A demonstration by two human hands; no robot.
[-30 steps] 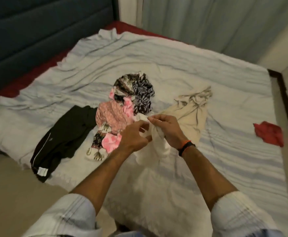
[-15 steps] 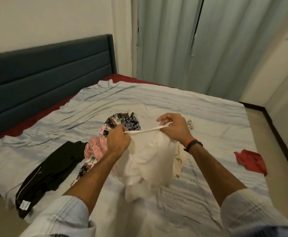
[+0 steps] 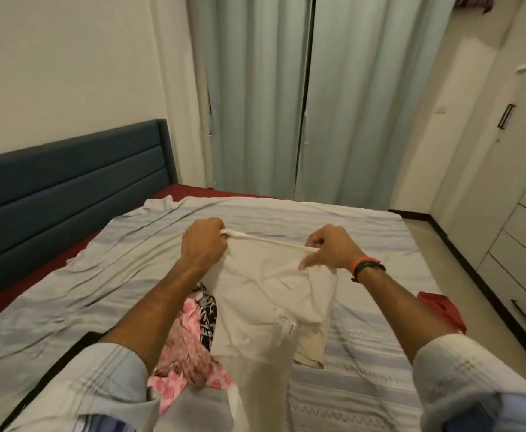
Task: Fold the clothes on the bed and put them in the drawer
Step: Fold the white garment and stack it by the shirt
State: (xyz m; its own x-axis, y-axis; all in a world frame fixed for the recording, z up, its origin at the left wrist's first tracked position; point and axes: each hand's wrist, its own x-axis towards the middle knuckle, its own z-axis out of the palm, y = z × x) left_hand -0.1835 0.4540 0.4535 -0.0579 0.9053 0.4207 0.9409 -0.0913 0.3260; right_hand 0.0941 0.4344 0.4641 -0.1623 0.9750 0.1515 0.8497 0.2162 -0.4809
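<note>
white shirt held up for folding

above the bed [image 3: 286,219], between two raised hands: a white shirt [image 3: 265,304], stretched taut along its top edge. left hand [image 3: 204,241] clenched on one end of that edge, fingers curled round the cloth. right hand [image 3: 330,249] pinching the other end, one finger pointing loosely down across the fabric. hanging below both grips, the rest of the shirt, front toward the camera, lower part draping down toward the sheet, with buttons and a small dark tag showing down the middle.

step in hand, by the look of it: shaking out and squaring up the first garment before any fold. not yet folded, nothing yet put away. next move likely calls for laying the shirt flat on a bare stretch of the sheet, keeping both corners level so the body falls straight, then bringing the sides in.

still waiting on the bed: a pink patterned garment [image 3: 187,344] just left of the shirt, a cream garment [image 3: 310,347] peeking from behind its lower right, a red cloth [image 3: 439,310] near the right edge. drawers [image 3: 523,275] along the right wall, all closed.
</note>
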